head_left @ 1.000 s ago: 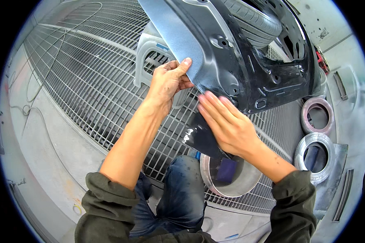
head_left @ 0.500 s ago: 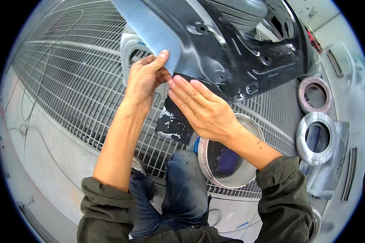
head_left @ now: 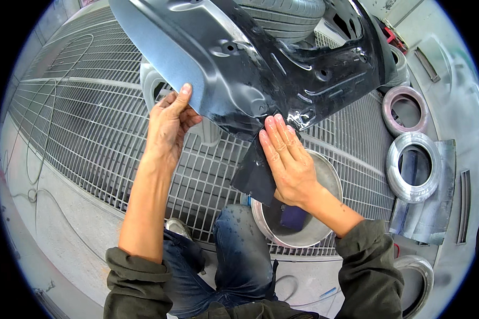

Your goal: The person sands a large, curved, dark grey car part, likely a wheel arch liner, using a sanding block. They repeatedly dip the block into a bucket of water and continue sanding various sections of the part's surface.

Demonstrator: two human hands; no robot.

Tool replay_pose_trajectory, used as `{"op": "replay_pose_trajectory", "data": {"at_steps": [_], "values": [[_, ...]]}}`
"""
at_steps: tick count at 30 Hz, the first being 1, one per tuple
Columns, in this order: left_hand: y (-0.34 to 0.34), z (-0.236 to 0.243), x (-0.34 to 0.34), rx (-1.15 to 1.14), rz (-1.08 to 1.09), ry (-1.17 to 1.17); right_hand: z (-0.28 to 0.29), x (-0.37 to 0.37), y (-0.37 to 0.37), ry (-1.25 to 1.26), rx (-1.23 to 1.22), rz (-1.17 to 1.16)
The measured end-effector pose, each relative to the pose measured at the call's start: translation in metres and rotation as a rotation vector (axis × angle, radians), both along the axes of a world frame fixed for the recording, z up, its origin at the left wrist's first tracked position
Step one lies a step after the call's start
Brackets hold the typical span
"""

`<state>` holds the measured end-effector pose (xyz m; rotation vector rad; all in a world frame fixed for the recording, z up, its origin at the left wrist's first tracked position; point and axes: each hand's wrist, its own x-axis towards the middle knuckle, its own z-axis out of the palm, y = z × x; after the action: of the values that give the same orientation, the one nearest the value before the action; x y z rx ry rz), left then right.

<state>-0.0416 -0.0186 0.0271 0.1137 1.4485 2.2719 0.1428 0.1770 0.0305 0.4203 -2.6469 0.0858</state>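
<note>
A glossy black car fender with a dull blue-grey edge area lies tilted ahead of me. My left hand is closed on its near-left edge, thumb on top and fingers curled beneath. With fingers straight and together, my wet right hand presses a black sheet of sandpaper against the fender's near edge. The sheet's lower part hangs free past the hand; my right thumb is hidden. Below the right forearm stands a round pale bucket with a dark purple block inside.
A tire stands under the fender's far side. Metal floor grating spreads beneath everything. Ring-shaped tires, one reddish and one silver, lie at right beside a grey panel. A thin hose runs along the left.
My right hand and the sandpaper have slid rightward along the fender's edge, away from my left hand. The left hand has shifted left and slightly down, still gripping the edge. The view has shifted too.
</note>
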Motion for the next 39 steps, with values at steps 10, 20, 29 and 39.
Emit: {"op": "replay_pose_trajectory", "data": {"at_steps": [10, 20, 29, 39], "values": [[0.001, 0.000, 0.000, 0.000, 0.041, -0.040, 0.058, -0.062, -0.020, -0.050, 0.121, 0.027], [0.008, 0.010, 0.007, -0.022, 0.048, -0.044, 0.050, -0.042, -0.009, -0.002, 0.132, 0.095], [0.003, 0.009, 0.009, -0.013, 0.045, -0.040, 0.065, -0.040, -0.003, -0.065, 0.243, 0.093], [0.004, 0.007, 0.007, -0.025, 0.025, -0.019, 0.092, -0.017, 0.052, -0.087, 0.121, 0.068]]}}
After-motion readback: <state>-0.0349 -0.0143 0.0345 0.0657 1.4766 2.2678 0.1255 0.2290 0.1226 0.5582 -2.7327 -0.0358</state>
